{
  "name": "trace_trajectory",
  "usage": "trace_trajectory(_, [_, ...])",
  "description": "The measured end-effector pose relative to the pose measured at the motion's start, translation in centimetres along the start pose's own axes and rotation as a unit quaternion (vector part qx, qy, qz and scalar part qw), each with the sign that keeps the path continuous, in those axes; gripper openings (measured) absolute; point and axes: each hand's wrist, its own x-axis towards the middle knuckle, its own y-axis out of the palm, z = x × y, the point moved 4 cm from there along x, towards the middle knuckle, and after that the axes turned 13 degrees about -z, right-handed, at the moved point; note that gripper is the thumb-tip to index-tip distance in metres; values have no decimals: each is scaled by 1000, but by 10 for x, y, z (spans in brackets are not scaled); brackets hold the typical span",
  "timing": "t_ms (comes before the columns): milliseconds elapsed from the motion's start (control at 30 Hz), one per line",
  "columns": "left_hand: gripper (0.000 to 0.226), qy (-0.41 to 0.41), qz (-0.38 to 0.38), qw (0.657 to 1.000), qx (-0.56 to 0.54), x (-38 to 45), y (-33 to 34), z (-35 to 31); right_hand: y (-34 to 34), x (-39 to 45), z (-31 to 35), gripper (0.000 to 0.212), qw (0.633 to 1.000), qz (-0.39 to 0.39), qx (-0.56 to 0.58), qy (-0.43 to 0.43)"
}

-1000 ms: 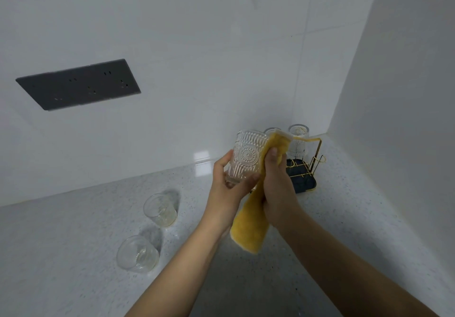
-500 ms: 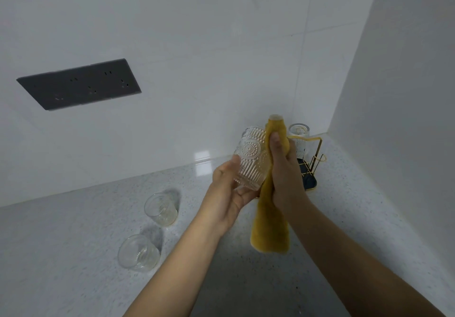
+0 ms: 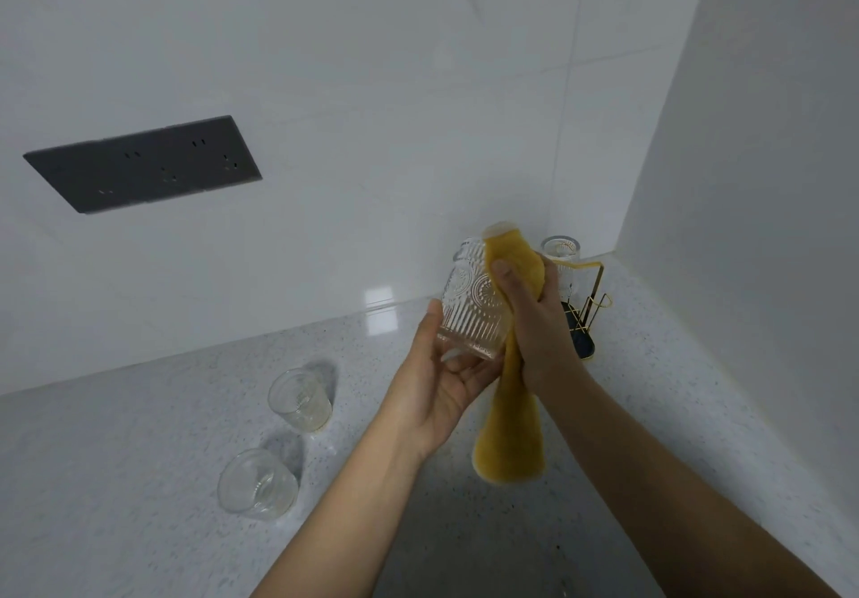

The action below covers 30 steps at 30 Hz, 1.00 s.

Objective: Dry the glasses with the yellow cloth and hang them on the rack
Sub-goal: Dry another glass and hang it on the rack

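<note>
Two hands (image 3: 488, 356), four glasses (image 3: 472, 300), one cloth (image 3: 509, 435)

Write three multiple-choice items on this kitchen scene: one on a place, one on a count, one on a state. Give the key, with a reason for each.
1. Where does the rack stand?
A. in the counter's far right corner
B. under the dark socket panel
C. beside the two plain glasses

2. How many glasses stand loose on the counter?
A. none
B. two
C. four

3. What is the left hand doing?
A. resting flat on the counter
B. holding the patterned glass
C. gripping the cloth

Key: 1 A, the rack sits where the two walls meet. 2 B, a nearer plain glass and a farther plain glass. 3 B, it holds the patterned glass at its base, while the right hand grips the yellow cloth.
</note>
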Motion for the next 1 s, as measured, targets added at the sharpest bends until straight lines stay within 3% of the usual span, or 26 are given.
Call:
trace_trajectory(100, [65,112,-13,991,72,2,1,4,0,-3,-4,45,998,-43,-25,-29])
trace_trajectory(167, [66,135,-33,987,77,4,-3,8,0,-8,-7,53,997,-48,-44,-38])
trace_trajectory(300, [74,37,8,999,-28,5,-8,8,1,-12,-10,64,998,-2,-56,-26])
trace_trajectory(367, [66,-25,30,998,-45,0,-6,7,0,-8,-8,69,999,25,-22,8])
trace_trajectory(467, [68,-51,24,998,-7,-1,-7,3,1,-7,-3,42,1000,23,-18,6])
trace_trajectory(533, [72,-1,-4,1000,31,-2,-8,1,2,-7,-4,36,1000,-7,-17,4])
trace_trajectory(633, [68,147,-36,981,119,-1,-8,-1,3,-6,-4,51,998,-49,-45,-22])
trace_trajectory(700, [61,197,-51,969,138,-1,-8,-2,3,-8,-5,53,996,-52,-65,-34])
trace_trajectory(767, [53,157,-24,983,95,-1,-6,-3,4,-12,-5,57,996,-34,-66,-39])
trace_trajectory(833, [61,53,14,998,29,-3,-5,-2,0,-12,-5,65,999,-17,-46,-21])
trace_trajectory(900, [62,-12,22,999,30,-5,-8,-5,-1,-10,-3,65,1000,0,-17,7])
trace_trajectory(1000, [52,14,-5,993,114,-4,-8,-9,-2,-9,-4,51,1000,-14,-2,22])
